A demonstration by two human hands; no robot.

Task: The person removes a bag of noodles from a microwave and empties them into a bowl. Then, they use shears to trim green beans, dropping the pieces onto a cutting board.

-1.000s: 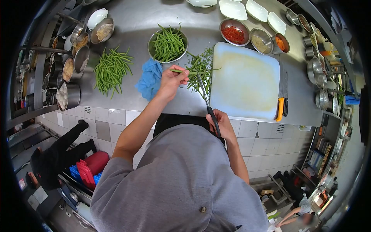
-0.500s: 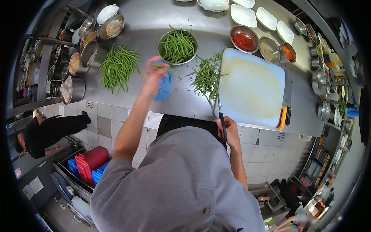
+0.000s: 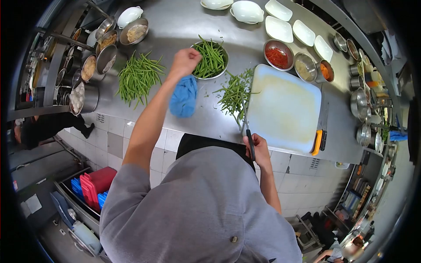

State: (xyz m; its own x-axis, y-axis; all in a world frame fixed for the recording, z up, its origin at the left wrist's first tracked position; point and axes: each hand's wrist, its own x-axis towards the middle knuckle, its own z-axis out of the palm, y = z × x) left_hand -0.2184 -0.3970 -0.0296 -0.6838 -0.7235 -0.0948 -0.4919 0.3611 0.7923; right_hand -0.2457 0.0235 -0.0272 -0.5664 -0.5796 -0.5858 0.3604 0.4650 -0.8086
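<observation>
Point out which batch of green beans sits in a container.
The batch in the steel bowl beside the left hand; the left pile and the board-side pile lie loose on the counter.

We see our left hand [image 3: 186, 60], closed in a fist, raised at the rim of a round steel bowl [image 3: 197, 73] heaped with whole green beans [image 3: 211, 58]; whether the fist encloses a bean we cannot tell. Our right hand [image 3: 257, 147] grips the black handle of a knife [image 3: 247, 127] at the counter's near edge, its slim blade pointing away from us along the left side of the white cutting board [image 3: 285, 107]. Just beside the blade lies a loose heap of green beans [image 3: 234, 93] on the steel counter.
</observation>
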